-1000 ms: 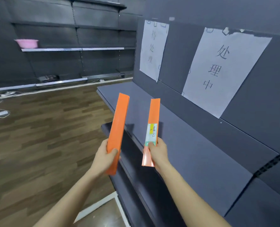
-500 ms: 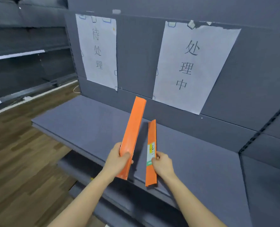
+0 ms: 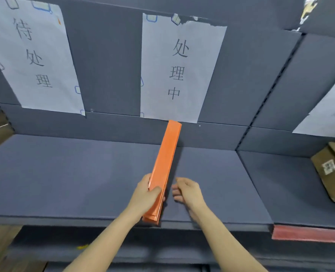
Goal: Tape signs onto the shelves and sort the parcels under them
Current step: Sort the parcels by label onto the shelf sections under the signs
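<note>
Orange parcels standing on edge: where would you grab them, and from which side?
Grip the orange parcels at the near end, across the flat faces, from the shelf front, like the left hand: they stand on edge, lengthwise front to back.

Dim, even indoor light with soft shadows; wide-angle bending at the edges, slight overall softness.

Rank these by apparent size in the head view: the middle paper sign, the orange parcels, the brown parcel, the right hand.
1. Middle paper sign.
2. Orange parcels and brown parcel: unsure, since the frame edge cuts the brown one off.
3. Right hand.
</note>
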Motion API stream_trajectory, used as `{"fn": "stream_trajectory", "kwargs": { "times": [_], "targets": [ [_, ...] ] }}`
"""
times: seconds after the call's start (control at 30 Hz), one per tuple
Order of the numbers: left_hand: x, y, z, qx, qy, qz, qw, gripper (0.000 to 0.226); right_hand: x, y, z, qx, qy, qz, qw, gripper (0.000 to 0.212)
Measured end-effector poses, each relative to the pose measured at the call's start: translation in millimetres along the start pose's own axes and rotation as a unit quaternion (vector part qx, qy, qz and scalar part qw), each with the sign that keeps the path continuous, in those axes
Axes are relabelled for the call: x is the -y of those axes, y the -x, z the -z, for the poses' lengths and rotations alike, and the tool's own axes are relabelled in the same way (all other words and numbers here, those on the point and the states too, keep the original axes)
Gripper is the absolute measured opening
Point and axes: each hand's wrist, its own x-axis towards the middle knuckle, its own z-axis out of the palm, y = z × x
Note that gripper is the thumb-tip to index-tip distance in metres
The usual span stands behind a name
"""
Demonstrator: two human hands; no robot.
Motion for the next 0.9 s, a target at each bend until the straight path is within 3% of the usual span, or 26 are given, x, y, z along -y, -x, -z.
{"fn": "stream_trajectory", "kwargs": {
  "times": [0.13, 0.27, 0.43, 0.57, 0.9],
  "targets": [
    [-3, -4, -26, 0.075, -0.057, -0.030, 0.995, 0.031, 7, 1, 21, 0.015, -0.110, -0.053, 0.992, 0.019],
    [-4, -5, -45, 0.127, -0.148, -0.089, 0.977, 0.032, 4, 1, 38, -0.065, -0.147, -0.063, 0.985, 0.013],
    [9, -13, -34, 0.017, -0.334, -0.122, 0.934, 0.036, -9, -5, 52, -0.111, -0.146, -0.079, 0.980, 0.008],
    [22, -15, -26, 0.021, -0.495, -0.049, 0.867, 0.043, -13, -6, 52, -0.109, -0.108, -0.078, 0.985, 0.012],
    [36, -15, -3, -0.016, -0.546, -0.004, 0.838, 0.046, -10, -9, 24, -0.045, 0.053, -0.024, 0.997, 0.012]
  ]
}}
